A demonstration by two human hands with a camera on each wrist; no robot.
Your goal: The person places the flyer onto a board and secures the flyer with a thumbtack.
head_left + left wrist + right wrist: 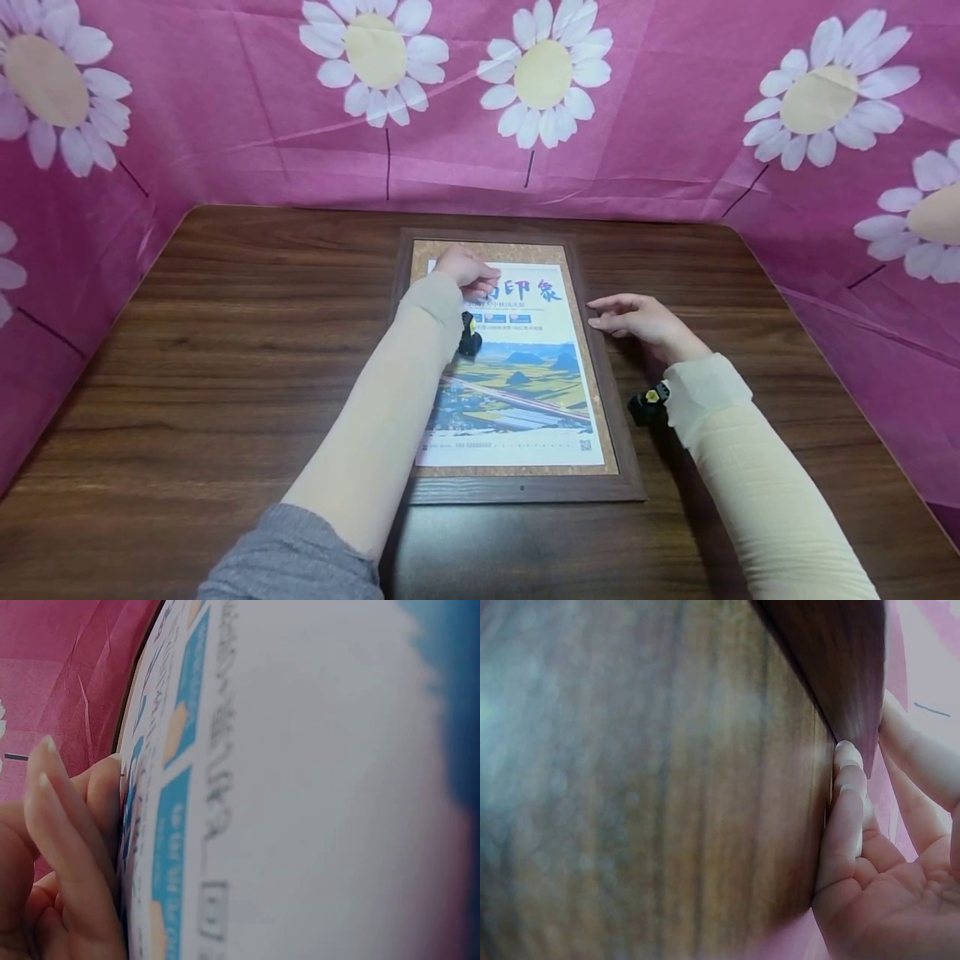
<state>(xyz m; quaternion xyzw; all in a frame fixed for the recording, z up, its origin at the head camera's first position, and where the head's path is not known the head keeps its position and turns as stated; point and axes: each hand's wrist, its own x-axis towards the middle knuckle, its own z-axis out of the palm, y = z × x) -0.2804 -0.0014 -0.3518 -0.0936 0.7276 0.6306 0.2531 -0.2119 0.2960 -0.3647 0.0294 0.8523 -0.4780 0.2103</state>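
Note:
A poster point(517, 350) with a landscape picture and large brush-style characters lies on a framed cork board point(609, 462). Over the poster's upper left part is my left hand point(463, 271); one fingertip touches the paper beside the characters. In the left wrist view the fingers point(71, 847) are loosely bent, and no held thing shows. At the board's right side, my right hand point(648, 323) has its fingers extended toward the dark frame point(836, 660). Its fingertips touch the frame's edge in the right wrist view. My left forearm hides part of the poster's left side.
The board lies flat on a dark wood-grain table point(187, 375). A pink cloth point(465, 167) with large white daisies hangs behind and at both sides. Small black wrist cameras are strapped at both wrists, the right camera point(648, 404) just beside the frame.

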